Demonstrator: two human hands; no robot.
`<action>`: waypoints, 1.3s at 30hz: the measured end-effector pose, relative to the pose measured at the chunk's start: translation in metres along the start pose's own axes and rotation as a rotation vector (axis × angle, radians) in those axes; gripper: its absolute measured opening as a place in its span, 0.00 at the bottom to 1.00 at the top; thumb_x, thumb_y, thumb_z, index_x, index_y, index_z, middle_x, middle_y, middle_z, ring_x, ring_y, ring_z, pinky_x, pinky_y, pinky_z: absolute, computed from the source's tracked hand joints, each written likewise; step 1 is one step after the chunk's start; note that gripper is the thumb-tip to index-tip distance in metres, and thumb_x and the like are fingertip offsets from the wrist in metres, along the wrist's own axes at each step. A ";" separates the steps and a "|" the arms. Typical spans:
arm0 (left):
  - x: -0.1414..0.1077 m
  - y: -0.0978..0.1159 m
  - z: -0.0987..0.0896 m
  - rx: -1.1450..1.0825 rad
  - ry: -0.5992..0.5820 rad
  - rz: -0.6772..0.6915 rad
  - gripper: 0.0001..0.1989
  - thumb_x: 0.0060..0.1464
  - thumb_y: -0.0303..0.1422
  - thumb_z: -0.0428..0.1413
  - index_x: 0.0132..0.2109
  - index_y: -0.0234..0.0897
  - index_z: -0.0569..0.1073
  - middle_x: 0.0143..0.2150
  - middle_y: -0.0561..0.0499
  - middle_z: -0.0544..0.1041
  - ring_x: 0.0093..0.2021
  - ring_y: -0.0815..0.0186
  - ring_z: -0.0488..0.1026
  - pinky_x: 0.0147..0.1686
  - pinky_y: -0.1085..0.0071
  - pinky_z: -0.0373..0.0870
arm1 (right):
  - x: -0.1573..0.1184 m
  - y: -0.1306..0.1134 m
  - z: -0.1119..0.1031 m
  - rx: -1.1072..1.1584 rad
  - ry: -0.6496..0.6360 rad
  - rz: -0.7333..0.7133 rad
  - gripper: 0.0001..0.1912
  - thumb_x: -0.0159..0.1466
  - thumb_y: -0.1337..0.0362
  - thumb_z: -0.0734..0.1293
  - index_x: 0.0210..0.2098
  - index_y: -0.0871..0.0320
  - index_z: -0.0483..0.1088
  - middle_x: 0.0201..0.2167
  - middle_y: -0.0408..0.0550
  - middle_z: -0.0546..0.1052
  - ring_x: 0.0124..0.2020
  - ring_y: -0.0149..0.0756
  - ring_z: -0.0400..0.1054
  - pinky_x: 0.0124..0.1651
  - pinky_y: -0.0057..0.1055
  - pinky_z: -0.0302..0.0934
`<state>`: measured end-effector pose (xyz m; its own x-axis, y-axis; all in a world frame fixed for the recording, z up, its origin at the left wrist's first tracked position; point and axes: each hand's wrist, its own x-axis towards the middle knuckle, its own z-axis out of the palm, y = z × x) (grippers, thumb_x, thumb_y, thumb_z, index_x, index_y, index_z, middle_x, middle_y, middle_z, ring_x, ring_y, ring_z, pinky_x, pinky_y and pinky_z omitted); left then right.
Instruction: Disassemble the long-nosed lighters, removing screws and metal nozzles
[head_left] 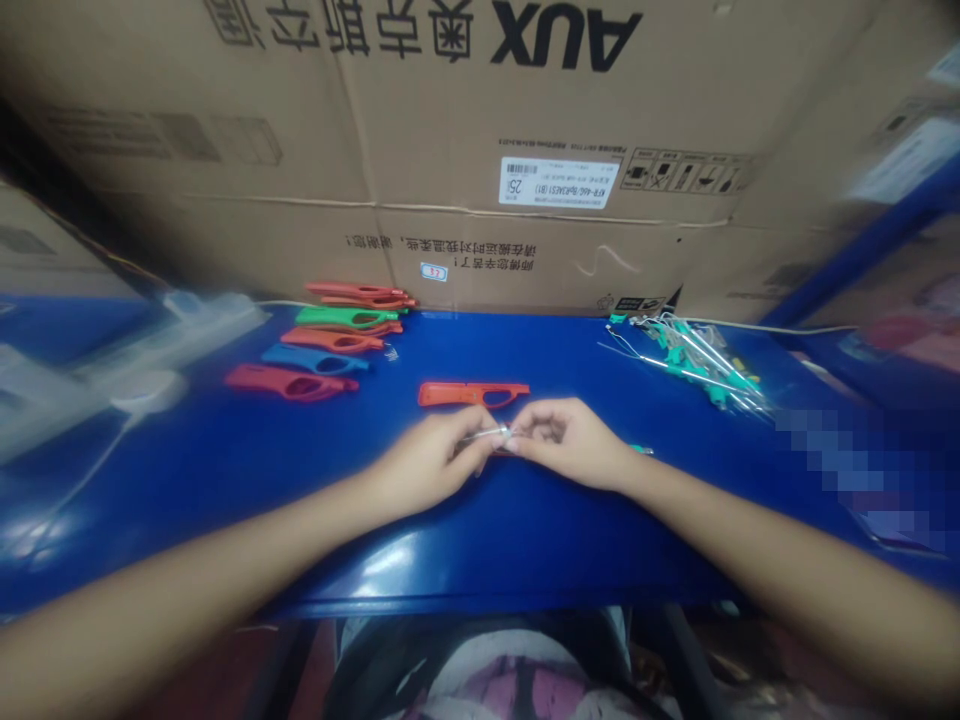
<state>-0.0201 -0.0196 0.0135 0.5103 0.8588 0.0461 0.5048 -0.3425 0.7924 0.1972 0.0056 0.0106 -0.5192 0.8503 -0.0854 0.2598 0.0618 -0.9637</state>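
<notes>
My left hand (439, 455) and my right hand (574, 440) meet over the middle of the table, both closed in a pinch. Between their fingertips is a small silvery metal part (491, 432) with a thin rod-like length. The fingers cover much of it, so its exact kind does not show. Just beyond the hands lies an orange lighter casing half (450, 394), flat, with its oval opening to the right. A sliver of another orange piece shows under the fingertips, mostly hidden.
Several red, orange, green and blue lighter casings (319, 360) lie in a row at the left. A heap of metal rods and green parts (694, 360) sits at the right. A clear plastic tray (187, 345) stands far left. A large cardboard box (420, 150) walls off the back.
</notes>
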 end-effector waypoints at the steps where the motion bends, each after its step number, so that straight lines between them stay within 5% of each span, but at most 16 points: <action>1: 0.000 0.000 0.000 0.003 0.003 0.000 0.13 0.68 0.40 0.49 0.38 0.37 0.70 0.29 0.55 0.74 0.28 0.69 0.70 0.30 0.74 0.64 | 0.000 0.000 0.000 0.003 0.000 0.003 0.18 0.55 0.51 0.75 0.32 0.60 0.73 0.26 0.42 0.72 0.25 0.27 0.63 0.29 0.27 0.56; 39: 0.004 -0.004 -0.001 -0.140 -0.018 -0.040 0.19 0.67 0.45 0.48 0.35 0.36 0.70 0.27 0.53 0.74 0.29 0.67 0.69 0.35 0.71 0.66 | 0.001 -0.005 0.000 0.078 0.028 -0.024 0.23 0.56 0.44 0.73 0.30 0.59 0.71 0.19 0.38 0.70 0.17 0.23 0.59 0.21 0.25 0.54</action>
<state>-0.0205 -0.0142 0.0113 0.5048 0.8632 0.0025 0.4238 -0.2504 0.8704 0.1954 0.0061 0.0150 -0.5013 0.8635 -0.0557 0.1829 0.0429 -0.9822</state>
